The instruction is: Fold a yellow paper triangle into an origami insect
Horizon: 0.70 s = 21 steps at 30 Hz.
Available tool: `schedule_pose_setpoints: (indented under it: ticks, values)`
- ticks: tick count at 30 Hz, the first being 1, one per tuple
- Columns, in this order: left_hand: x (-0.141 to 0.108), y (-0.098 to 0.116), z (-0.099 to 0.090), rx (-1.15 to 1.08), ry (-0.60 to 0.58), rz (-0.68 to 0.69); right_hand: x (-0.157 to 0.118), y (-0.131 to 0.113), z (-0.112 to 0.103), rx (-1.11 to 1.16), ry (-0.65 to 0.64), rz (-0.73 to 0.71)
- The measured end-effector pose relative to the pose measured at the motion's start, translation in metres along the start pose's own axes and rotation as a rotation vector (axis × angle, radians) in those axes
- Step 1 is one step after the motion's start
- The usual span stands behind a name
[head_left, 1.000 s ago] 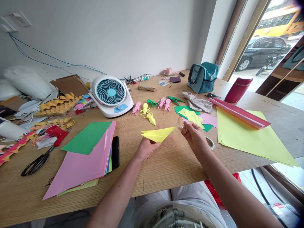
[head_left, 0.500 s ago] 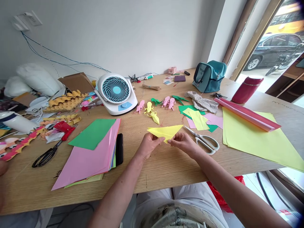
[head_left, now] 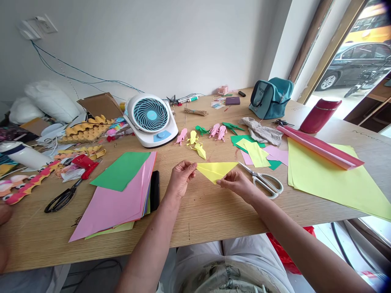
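A yellow paper (head_left: pixel 215 170), folded into a triangle with its long edge at the top, is held above the table. My left hand (head_left: pixel 184 175) pinches its left corner between thumb and fingers. My right hand (head_left: pixel 233 181) grips it near the bottom point, thumb in front and the other fingers behind. Silver scissors (head_left: pixel 265 182) lie just right of my right hand. Beyond the paper sit small folded figures, among them a yellow one (head_left: pixel 200 151), a pink one (head_left: pixel 182 136) and a green one (head_left: pixel 201 130).
Left of my hands are a stack of coloured sheets (head_left: pixel 119 207), a black phone (head_left: pixel 155 190) and black-handled scissors (head_left: pixel 62 199). A fan (head_left: pixel 151 118) stands behind. Large yellow sheets (head_left: pixel 330 183) and a red flask (head_left: pixel 320 116) are at the right. Part of another person's hand (head_left: pixel 4 213) shows at the left edge.
My left hand has shifted up and left, from the lower middle of the paper to its left corner. My right hand stays near the bottom point.
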<state>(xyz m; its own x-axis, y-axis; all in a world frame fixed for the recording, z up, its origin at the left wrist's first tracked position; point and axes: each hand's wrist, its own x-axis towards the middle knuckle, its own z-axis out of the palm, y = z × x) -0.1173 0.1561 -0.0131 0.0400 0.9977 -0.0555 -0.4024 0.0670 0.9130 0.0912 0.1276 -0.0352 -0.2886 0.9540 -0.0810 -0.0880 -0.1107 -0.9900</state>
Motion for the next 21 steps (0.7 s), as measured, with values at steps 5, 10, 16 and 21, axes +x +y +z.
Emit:
schedule_pose_setpoints:
  ticks: [5,10,16,21]
  values:
    - [0.001,-0.005,0.001,-0.143,-0.023,-0.081,0.001,0.001,0.0,-0.002,0.013,0.002]
    - [0.008,-0.004,-0.006,-0.26,0.002,-0.063,0.001,0.003,-0.001,-0.019,0.012,-0.009]
    - [-0.001,-0.007,0.004,-0.114,-0.141,-0.07,0.002,0.005,-0.002,-0.037,0.056,-0.053]
    - [-0.013,-0.026,0.02,0.206,-0.212,-0.057,0.002,0.002,0.002,-0.054,0.041,-0.085]
